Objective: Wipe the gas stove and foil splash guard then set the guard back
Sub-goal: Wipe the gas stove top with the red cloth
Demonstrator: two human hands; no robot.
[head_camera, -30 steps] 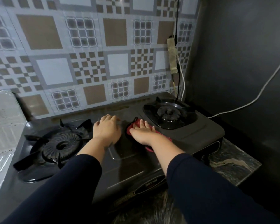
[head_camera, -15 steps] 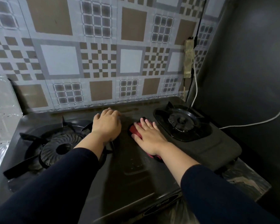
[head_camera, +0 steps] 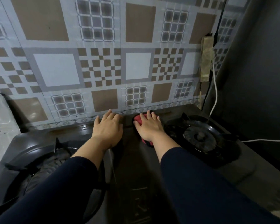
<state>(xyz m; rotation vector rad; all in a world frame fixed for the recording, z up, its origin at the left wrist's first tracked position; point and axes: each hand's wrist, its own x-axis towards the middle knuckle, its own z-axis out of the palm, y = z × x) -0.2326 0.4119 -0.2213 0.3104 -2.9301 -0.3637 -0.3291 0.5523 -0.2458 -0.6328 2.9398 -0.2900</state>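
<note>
A dark two-burner gas stove [head_camera: 132,160] fills the lower view, with a left burner [head_camera: 44,167] and a right burner [head_camera: 200,136]. My right hand [head_camera: 149,126] lies flat on a red cloth [head_camera: 138,119] near the stove's back edge, between the burners. My left hand [head_camera: 107,129] rests palm down on the stove top beside it, fingers spread, holding nothing. The foil splash guard [head_camera: 0,120] stands at the far left edge, only partly in view.
A patterned tiled wall [head_camera: 100,62] rises right behind the stove. A dark wall [head_camera: 257,70] closes the right side. A white cable [head_camera: 214,88] and a black cable hang in the corner, near a taped strip [head_camera: 206,59].
Both hands have slid away from me toward the back edge of the stove, the right one pushing the red cloth along. The view has moved closer to the wall.
</note>
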